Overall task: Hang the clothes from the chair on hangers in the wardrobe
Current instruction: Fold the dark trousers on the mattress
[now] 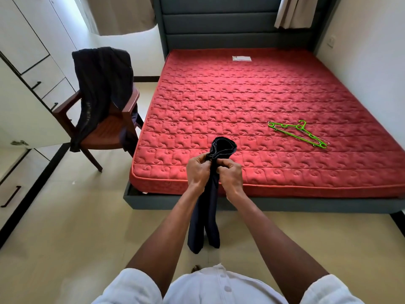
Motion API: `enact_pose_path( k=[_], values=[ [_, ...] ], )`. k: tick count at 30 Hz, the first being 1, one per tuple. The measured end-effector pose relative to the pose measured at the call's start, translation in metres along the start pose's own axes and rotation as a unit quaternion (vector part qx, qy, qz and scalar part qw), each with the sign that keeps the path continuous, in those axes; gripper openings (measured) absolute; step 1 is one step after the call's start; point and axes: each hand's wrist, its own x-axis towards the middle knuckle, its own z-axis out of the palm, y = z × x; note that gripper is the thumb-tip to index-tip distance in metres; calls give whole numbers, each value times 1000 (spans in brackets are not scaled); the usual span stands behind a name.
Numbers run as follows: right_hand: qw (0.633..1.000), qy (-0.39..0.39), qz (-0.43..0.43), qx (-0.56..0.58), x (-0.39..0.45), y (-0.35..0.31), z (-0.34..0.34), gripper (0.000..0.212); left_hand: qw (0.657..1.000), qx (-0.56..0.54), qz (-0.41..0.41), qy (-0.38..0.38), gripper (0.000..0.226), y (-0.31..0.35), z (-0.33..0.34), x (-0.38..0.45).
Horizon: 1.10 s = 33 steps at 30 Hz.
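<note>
At the foot of a bed w/ a bare red mattress [230, 102], a person holds a dark navy garment [210, 200], apparently trousers, bunched near one end. Left hand [198, 171] and right hand [230, 173] sit side by side, fingers of both curled tight around the cloth; an open hem stands above the fists at 12 o'clock, the rest hangs twd the floor at 6. Green hangers [299, 133] lie on the mattress at abt 2 o'clock, well apart from the hands. At 10 o'clock, another dark garment [100, 88] drapes the wooden chair [109, 130], beside the white wardrobe [26, 88] at 9.

Risk, as judged: the low end hangs close to the floor and could drag; hung bunched like this, the cloth may slide off a slim hanger bar. The chair's garment reaches low at the seat edge and could slip off if brushed.
</note>
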Motion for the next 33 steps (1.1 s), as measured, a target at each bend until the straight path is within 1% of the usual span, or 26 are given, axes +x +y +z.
enact_pose_path(
  k=[3,4,6,9,11,13,14,15,16,17,18,19,21,22,23,25,27,28,29,31,33],
  values=[
    [997,-37,31,52,5,-4,1,42,998,-5,-6,-58,30,10,-8,5],
    [995,-50,39,72,5,-8,1,42,997,-9,0,-82,27,13,-10,6],
    [989,-72,49,121,5,-16,1,47,993,-4,38,-110,24,15,-15,10],
    [979,-109,49,167,3,-25,0,57,991,45,92,-86,31,18,-22,20],
    [976,-139,51,160,4,-28,-2,60,988,89,109,-62,40,21,-24,27],
    [975,-173,51,129,9,-31,-3,60,984,121,117,-50,45,27,-23,30],
    [978,-181,38,101,11,-33,-6,57,982,135,121,-46,44,28,-23,33],
    [985,-163,2,48,15,-34,-11,54,980,146,127,-44,43,30,-23,34],
    [991,-118,-53,-30,22,-35,-17,53,979,149,130,-42,42,30,-25,37],
    [985,-61,-108,-124,31,-37,-24,54,980,147,130,-44,43,31,-26,40],
    [964,-16,-145,-222,40,-37,-32,59,981,142,127,-48,43,33,-29,41],
    [934,-3,-154,-323,49,-40,-39,64,982,135,123,-53,43,36,-31,42],
    [859,-50,-124,-494,63,-43,-49,67,984,114,120,-68,39,45,-36,43],
    [826,-78,-111,-547,68,-44,-52,64,985,103,115,-78,38,49,-37,43],
    [805,-100,-107,-575,73,-46,-55,59,986,93,110,-88,39,53,-39,44],
    [793,-121,-115,-586,80,-47,-60,49,987,82,104,-92,44,57,-44,46],
    [802,-128,-146,-565,85,-48,-63,51,988,82,105,-75,46,60,-53,48],
    [818,-127,-167,-536,87,-50,-63,50,989,86,106,-63,46,61,-58,50],
    [842,-125,-185,-491,87,-53,-62,45,988,91,111,-53,46,62,-61,53],
    [891,-117,-196,-392,84,-61,-58,33,987,99,126,-32,46,64,-68,58],
    [920,-86,-197,-328,78,-73,-51,31,986,96,137,-3,42,67,-72,62]
  ],
)
